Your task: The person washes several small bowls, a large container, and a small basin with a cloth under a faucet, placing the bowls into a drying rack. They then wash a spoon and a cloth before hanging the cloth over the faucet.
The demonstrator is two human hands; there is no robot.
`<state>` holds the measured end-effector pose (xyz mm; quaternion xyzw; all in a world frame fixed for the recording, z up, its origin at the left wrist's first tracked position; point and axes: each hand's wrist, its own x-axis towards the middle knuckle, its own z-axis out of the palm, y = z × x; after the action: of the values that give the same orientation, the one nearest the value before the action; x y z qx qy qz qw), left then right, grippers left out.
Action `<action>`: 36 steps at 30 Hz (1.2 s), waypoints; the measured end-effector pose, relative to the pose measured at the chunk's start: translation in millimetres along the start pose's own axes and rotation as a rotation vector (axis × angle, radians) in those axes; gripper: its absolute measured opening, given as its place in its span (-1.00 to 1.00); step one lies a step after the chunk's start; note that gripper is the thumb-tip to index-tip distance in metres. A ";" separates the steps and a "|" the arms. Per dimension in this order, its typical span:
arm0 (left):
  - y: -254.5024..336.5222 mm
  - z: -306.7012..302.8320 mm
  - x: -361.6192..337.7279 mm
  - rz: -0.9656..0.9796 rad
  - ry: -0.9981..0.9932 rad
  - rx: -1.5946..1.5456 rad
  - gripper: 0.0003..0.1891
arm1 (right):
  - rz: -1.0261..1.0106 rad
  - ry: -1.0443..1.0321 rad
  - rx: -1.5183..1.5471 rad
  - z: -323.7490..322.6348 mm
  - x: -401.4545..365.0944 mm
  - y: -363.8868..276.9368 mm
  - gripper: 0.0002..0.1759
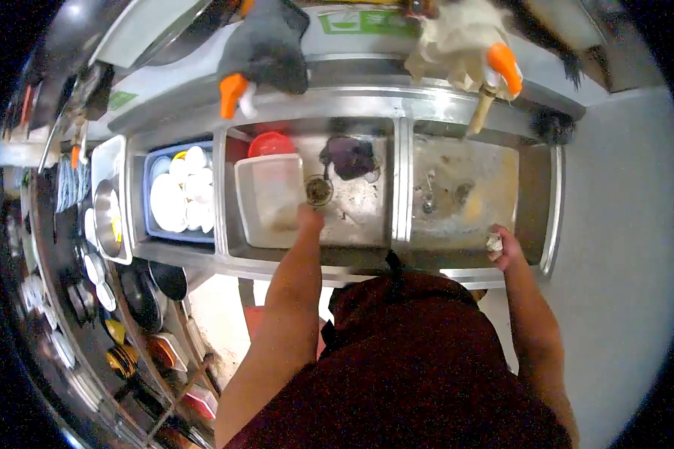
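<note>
My left hand [311, 218] reaches into the middle basin, at the lower edge of a round, dark-centred drain strainer [319, 190]. Its fingers are blurred and partly hidden, so whether they grip the strainer's rim cannot be told. To the left of it stands a white plastic tub [271, 196], with a red round container [272, 144] behind. A dark wet cloth [350, 158] lies crumpled at the back of the same basin. Over the front right of the right basin, my right hand [508, 250] is closed around a crumpled whitish wad [494, 242].
In the left basin, a blue tub [152, 217] holds several white dishes [171, 202]. The right basin [457, 224] has a stained floor and a drain. Grey [266, 49] and beige [457, 37] cloths hang by orange-tipped taps. Shelves with bowls and pans line the left.
</note>
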<state>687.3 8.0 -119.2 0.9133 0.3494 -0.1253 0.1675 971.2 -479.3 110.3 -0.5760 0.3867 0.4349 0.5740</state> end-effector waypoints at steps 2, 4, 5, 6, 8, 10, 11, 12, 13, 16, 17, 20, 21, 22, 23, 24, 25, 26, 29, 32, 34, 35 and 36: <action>-15.7 30.4 -1.4 -0.106 -0.060 0.042 -0.63 | 0.041 -0.071 0.007 -28.3 -1.2 3.6 -0.67; 13.9 -22.6 -8.4 -0.235 -0.155 -0.054 -0.61 | -0.110 0.083 0.044 -42.6 -6.0 8.0 -0.63; 31.4 -69.6 -16.0 -0.379 -0.241 -0.139 -0.58 | -0.111 0.087 0.040 -50.1 -9.1 6.5 -0.63; 54.7 -113.0 -25.1 -0.384 -0.238 -0.141 -0.58 | -0.080 0.024 0.056 -58.1 -9.3 2.8 -0.64; 107.4 -170.0 -41.4 -0.322 -0.196 -0.180 -0.55 | -0.044 -0.055 0.067 -55.5 -9.1 -2.8 -0.66; 113.2 -127.9 -37.8 -0.258 -0.227 -0.139 -0.59 | -0.092 -0.024 -0.014 -31.5 -18.4 -5.9 -0.74; 126.1 -129.2 -41.6 -0.167 -0.256 -0.155 -0.60 | -0.085 -0.038 -0.022 -21.8 -15.5 -4.1 -0.74; 139.5 -130.2 -45.0 -0.073 -0.286 -0.171 -0.61 | -0.090 -0.006 -0.011 -13.3 -12.6 -3.0 -0.74; 149.4 -125.9 -47.1 -0.042 -0.303 -0.269 -0.61 | -0.097 0.029 0.001 -6.0 -10.6 -2.2 -0.74; 171.3 -103.8 -39.3 -0.045 -0.342 -0.317 -0.63 | -0.041 0.007 -0.122 15.7 -8.2 -9.0 -0.74; 172.6 -91.8 -34.3 -0.083 -0.359 -0.265 -0.64 | -0.045 0.011 -0.123 25.2 -10.8 -10.2 -0.74; 153.4 -7.7 -23.2 -0.067 -0.059 -0.277 -0.68 | -0.074 -0.007 -0.055 44.4 -25.6 -14.2 -0.73; 158.6 -27.7 -23.9 -0.063 -0.060 -0.280 -0.68 | -0.077 -0.050 -0.107 46.2 -33.4 -17.6 -0.73; 159.6 -50.5 -23.7 -0.158 -0.118 -0.264 -0.67 | -0.080 -0.094 -0.159 47.0 -37.7 -20.4 -0.72; 160.8 -78.7 -24.6 -0.253 -0.174 -0.247 -0.66 | -0.082 -0.094 -0.158 45.6 -36.9 -19.8 -0.72; 158.7 -96.8 -26.4 -0.252 -0.171 -0.246 -0.66 | -0.122 -0.122 -0.228 44.3 -35.0 -17.3 -0.64; 154.7 -112.1 -31.0 -0.238 -0.104 -0.298 -0.65 | -0.158 -0.150 -0.296 44.0 -33.1 -14.1 -0.57; 147.1 -120.2 -34.6 -0.221 -0.039 -0.346 -0.63 | -0.156 -0.152 -0.291 48.0 -30.5 -10.5 -0.57; 121.6 -132.1 -39.4 -0.086 0.095 -0.298 -0.67 | -0.230 -0.126 -0.457 73.0 -14.9 1.5 -0.40; 100.4 -166.2 -33.2 -0.102 0.244 -0.355 -0.75 | -0.306 -0.203 -0.584 124.9 -22.0 7.0 -0.19; 93.8 -220.7 -34.5 -0.164 0.293 -0.672 -0.75 | -0.274 -0.069 -0.779 173.7 -74.6 -4.9 -0.26; 70.0 -224.7 -26.2 -0.239 0.205 -0.751 -0.74 | -0.279 -0.073 -0.773 182.2 -83.2 -6.3 -0.26; 50.6 -226.9 -20.8 -0.312 0.117 -0.828 -0.72 | -0.259 -0.179 -0.767 189.3 -90.7 -7.3 -0.09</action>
<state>732.0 49.5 106.1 0.7112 0.5126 0.0532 0.4782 938.0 -295.0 205.4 -0.7519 0.0695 0.5201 0.3991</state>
